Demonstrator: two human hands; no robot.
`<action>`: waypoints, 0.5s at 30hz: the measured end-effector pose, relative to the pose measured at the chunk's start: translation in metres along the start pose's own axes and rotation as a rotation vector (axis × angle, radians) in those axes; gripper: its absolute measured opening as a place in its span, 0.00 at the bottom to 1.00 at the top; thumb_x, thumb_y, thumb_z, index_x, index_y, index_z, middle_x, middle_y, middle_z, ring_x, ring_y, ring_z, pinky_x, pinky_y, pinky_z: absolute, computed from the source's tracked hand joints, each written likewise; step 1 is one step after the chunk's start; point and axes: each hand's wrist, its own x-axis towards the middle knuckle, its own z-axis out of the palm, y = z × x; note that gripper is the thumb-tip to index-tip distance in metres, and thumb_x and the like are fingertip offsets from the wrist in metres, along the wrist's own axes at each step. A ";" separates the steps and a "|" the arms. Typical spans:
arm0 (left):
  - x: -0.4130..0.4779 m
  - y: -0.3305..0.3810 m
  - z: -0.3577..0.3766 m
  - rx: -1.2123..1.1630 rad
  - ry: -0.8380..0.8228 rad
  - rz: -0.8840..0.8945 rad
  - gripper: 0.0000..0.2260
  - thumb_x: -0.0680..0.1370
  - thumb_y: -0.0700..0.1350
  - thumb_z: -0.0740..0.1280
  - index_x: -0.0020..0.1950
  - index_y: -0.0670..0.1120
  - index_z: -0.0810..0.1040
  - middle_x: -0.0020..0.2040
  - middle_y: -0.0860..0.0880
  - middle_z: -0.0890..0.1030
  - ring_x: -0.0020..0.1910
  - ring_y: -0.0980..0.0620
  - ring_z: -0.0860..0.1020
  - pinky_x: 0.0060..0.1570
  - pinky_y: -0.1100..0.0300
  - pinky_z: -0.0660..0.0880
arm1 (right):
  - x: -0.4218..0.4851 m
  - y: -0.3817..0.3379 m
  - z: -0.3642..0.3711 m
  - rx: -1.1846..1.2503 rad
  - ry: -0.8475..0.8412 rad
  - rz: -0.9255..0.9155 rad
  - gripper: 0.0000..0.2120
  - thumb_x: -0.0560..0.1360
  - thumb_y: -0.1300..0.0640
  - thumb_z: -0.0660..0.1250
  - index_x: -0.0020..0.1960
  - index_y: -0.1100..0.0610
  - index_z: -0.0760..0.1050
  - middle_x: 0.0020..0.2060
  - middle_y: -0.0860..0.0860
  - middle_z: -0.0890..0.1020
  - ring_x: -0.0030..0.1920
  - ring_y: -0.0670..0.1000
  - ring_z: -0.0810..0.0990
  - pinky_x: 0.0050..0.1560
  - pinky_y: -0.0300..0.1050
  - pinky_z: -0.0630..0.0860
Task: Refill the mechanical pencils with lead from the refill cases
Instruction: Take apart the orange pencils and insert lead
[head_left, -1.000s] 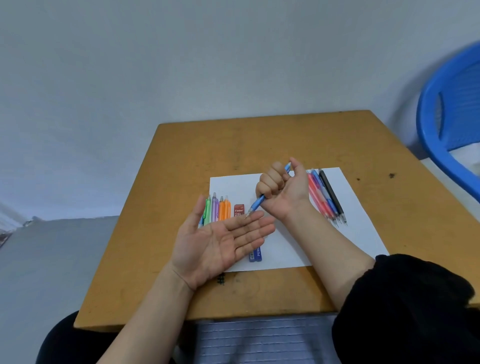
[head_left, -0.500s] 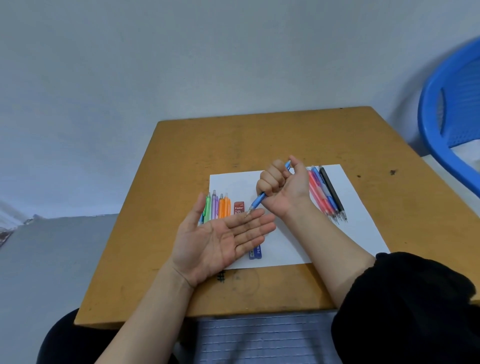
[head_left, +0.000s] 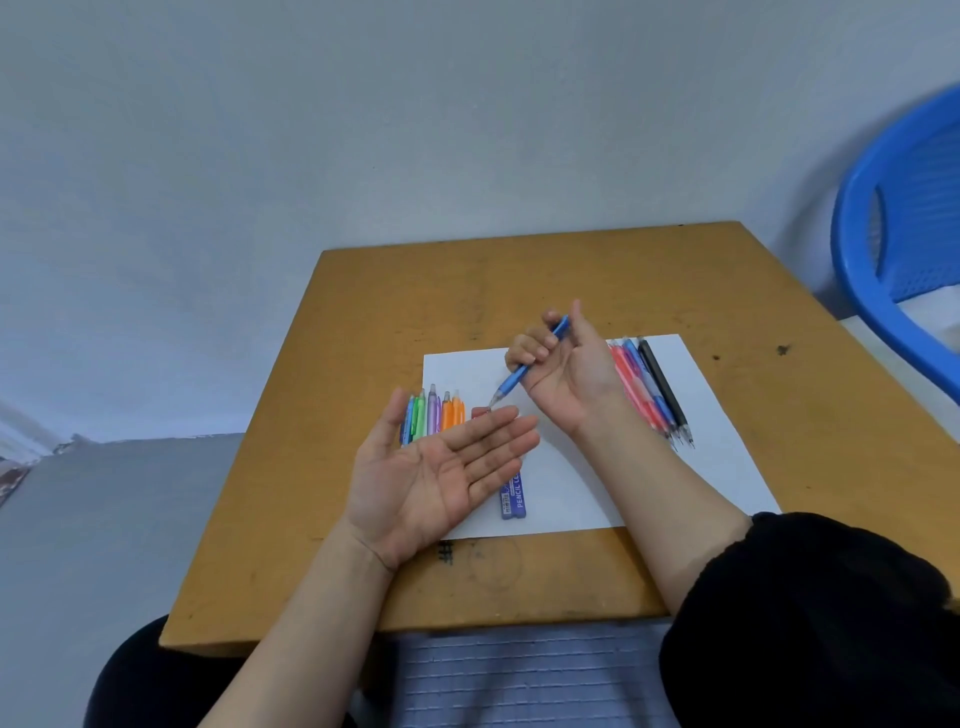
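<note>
Filling the left side was a plain grey wall (head_left: 363, 130), with a grey floor (head_left: 104, 519) below it. An ochre wooden table (head_left: 519, 280) stood against that wall, its top scuffed and marked with dark specks towards the right and a faint scribble near the front edge. A white sheet of paper (head_left: 722, 478) lay on the middle of it.

At the sheet's left edge lay a row of pencils (head_left: 434, 413), blue, green, purple and orange, side by side with their tips hidden. A small red case (head_left: 479, 413) lay just beside them. The left hand (head_left: 431, 483) hovered palm up over these, fingers straight and together, holding nothing. Under its fingertips a purple case (head_left: 513, 496) marked "PENCIL" lay lengthwise on the paper.

The right hand (head_left: 566, 374) was raised over the sheet, its fingers curled round a blue pencil (head_left: 519, 376), thumb up by the cap end. That pencil slanted down to the left, its tip just above the left fingertips; whether it touched them could not be told.

Further right a second bunch of pencils (head_left: 644, 389), red, pink, blue and black, lay on the paper with their tips pointing towards the person. A black sleeve (head_left: 805, 613) covered the right upper arm. Beyond the table's right corner stood a blue plastic chair (head_left: 883, 234).
</note>
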 end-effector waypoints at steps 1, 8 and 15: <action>0.000 0.001 0.000 -0.013 0.003 0.015 0.40 0.72 0.62 0.69 0.70 0.32 0.67 0.72 0.33 0.66 0.72 0.39 0.66 0.70 0.48 0.65 | 0.001 -0.002 0.000 0.003 0.017 -0.021 0.19 0.81 0.46 0.53 0.38 0.56 0.66 0.24 0.49 0.64 0.24 0.46 0.62 0.29 0.39 0.64; -0.005 0.003 0.008 -0.004 0.093 0.278 0.36 0.67 0.59 0.74 0.65 0.34 0.75 0.68 0.35 0.72 0.68 0.40 0.71 0.64 0.52 0.73 | 0.002 -0.016 -0.004 -0.099 0.206 -0.071 0.06 0.81 0.65 0.54 0.52 0.63 0.70 0.35 0.53 0.68 0.34 0.49 0.67 0.35 0.41 0.69; 0.000 -0.004 0.016 0.455 0.533 0.650 0.11 0.80 0.42 0.60 0.52 0.39 0.79 0.51 0.43 0.83 0.53 0.46 0.81 0.54 0.56 0.78 | -0.016 -0.035 0.013 -0.730 0.306 -0.097 0.05 0.77 0.68 0.64 0.51 0.68 0.76 0.36 0.56 0.72 0.34 0.50 0.72 0.34 0.40 0.79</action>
